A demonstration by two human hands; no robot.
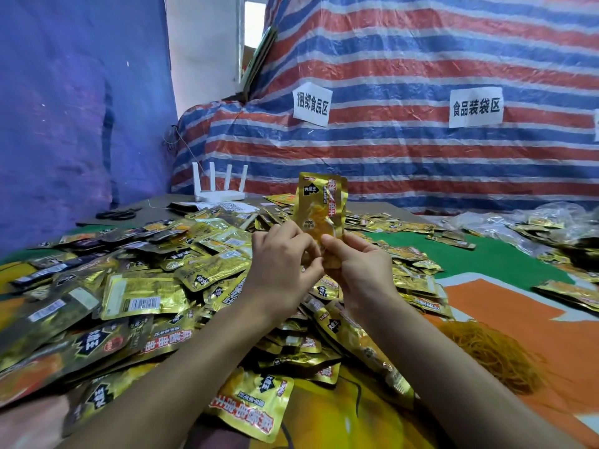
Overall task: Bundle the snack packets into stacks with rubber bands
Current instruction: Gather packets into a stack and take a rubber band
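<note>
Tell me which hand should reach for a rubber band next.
Right, probably. The rubber band pile lies on the person's right side, so the right hand reaches it without crossing over, while the left hand can hold the upright packets alone.

Well beyond the left hand (285,254): white router (218,189), four antennas upright; left of it, black scissors (118,214), lying flat. Farther back, red-white-blue striped tarp (421,59), bearing two paper signs (311,103) with Chinese characters. Far left of the left hand, blue sheet (64,108). Right of the right hand (359,264), green-and-orange cloth (486,257); farther right, crumpled clear plastic bags (551,215).
</note>
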